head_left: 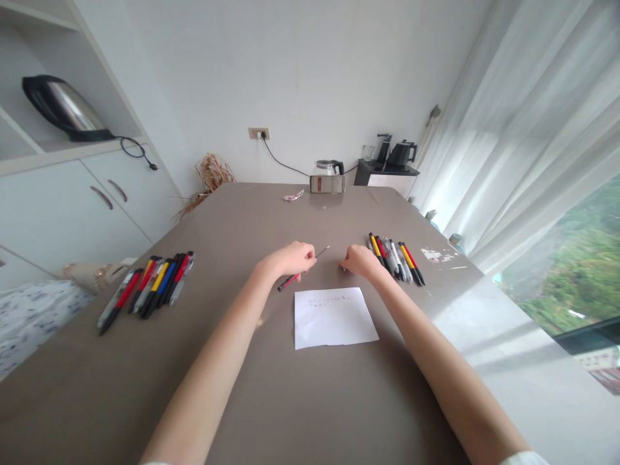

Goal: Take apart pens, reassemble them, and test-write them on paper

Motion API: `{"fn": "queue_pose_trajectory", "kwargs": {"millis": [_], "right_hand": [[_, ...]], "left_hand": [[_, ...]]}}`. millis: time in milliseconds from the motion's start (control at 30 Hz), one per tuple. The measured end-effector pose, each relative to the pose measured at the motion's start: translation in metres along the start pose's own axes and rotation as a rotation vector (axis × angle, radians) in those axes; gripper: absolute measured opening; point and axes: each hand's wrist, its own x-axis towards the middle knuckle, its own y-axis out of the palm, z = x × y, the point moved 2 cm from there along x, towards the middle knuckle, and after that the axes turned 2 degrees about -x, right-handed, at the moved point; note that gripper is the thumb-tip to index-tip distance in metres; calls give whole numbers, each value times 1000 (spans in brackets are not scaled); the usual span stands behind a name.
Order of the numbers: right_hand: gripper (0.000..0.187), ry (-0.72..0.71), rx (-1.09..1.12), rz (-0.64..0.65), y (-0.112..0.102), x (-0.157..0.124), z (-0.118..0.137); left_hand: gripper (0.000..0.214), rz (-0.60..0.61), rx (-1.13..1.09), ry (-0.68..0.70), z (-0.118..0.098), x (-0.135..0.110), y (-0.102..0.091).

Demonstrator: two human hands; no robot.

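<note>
My left hand point(296, 257) is closed around a slim red-and-black tool point(289, 281). Its thicker end points down to the left, and a thin dark shaft with a pale tip sticks out toward the upper right. A short gap to the right, my right hand point(361, 259) rests low over the table with its fingers curled together. A small bit shows under those fingertips, too small to name. Below both hands lies a white sheet of paper point(334, 323) with a few lines of faint writing near its top.
Markers and pens point(155, 287) lie in a group on the left of the brown table point(271, 400). A second group point(394, 258) lies just right of my right hand. At the far edge are a boxy holder point(328, 185), a glass pot point(329, 166) and a patterned strip point(293, 196).
</note>
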Motion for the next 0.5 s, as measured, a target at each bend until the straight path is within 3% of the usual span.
{"fn": "queue_pose_trajectory", "kwargs": {"millis": [100, 267, 500], "right_hand": [[30, 9, 105, -41, -10, -4, 1], [32, -219, 707, 180, -18, -11, 19], [19, -141, 947, -12, -25, -13, 25]], "left_hand": [[24, -24, -8, 7, 0, 0, 0], [24, -90, -24, 22, -4, 3, 5], [27, -155, -10, 116, -17, 4, 10]]}}
